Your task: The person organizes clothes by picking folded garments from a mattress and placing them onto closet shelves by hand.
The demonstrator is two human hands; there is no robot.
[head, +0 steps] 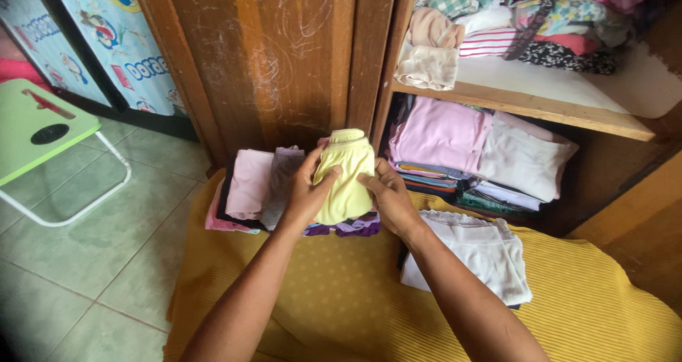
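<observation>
Folding in hand, by the look of it: yellow garment (346,177) gripped between left hand (307,191) and right hand (389,198), thumbs pressed on its front, held above a purple piece (355,226) on the yellow cloth (341,291). Waistband up and away, toward the wooden wardrobe (284,56); long axis near-upright, running straight toward that wardrobe. Left of it, pink folded stack (250,184); right, white folded garment (483,252). Likely next: an even press to flatten, both edges kept aligned.
</observation>
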